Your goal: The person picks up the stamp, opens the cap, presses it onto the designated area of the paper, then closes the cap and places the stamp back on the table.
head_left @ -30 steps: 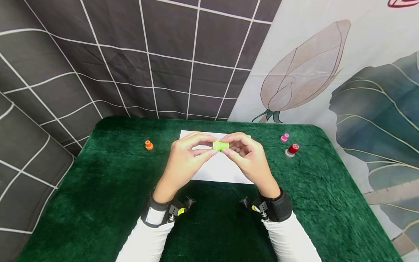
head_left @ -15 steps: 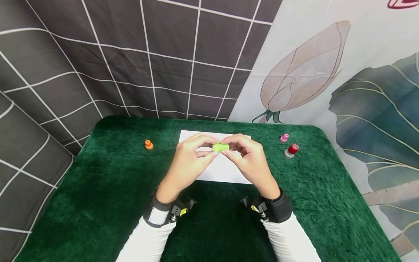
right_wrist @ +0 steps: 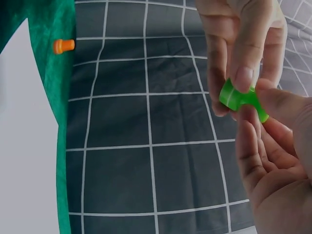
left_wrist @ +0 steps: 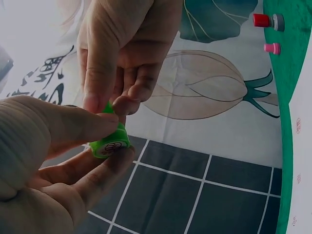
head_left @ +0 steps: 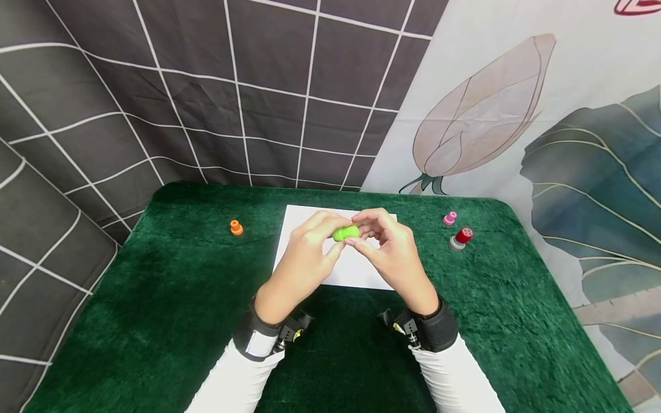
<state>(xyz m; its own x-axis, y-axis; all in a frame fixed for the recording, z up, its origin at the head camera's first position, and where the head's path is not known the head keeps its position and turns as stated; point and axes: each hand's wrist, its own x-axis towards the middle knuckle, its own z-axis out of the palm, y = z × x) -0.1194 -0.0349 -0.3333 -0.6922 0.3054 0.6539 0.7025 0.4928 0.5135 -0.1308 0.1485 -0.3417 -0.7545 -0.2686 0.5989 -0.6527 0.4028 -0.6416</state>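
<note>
A small bright green stamp (head_left: 345, 233) is held between both hands above the white paper. My left hand (head_left: 308, 245) pinches its wide end between thumb and fingers. With thumb and fingertips my right hand (head_left: 388, 240) grips the narrower end. In the left wrist view, the stamp's round face (left_wrist: 113, 147) shows a dark printed design and points outward. The right wrist view shows the green stamp (right_wrist: 236, 96) from its side, with fingertips of both hands covering parts of it.
White paper (head_left: 289, 217) lies on the green cloth (head_left: 170, 298); small red marks (left_wrist: 299, 126) show on it. An orange stamp (head_left: 236, 228) stands to the left. A pink stamp (head_left: 450, 218) and a red stamp with a whitish base (head_left: 462, 237) stand to the right.
My left hand has shifted slightly right. Between the hands, the green stamp has turned, its outline looking shorter and rounder. My right hand stays almost in place, still gripping it.
</note>
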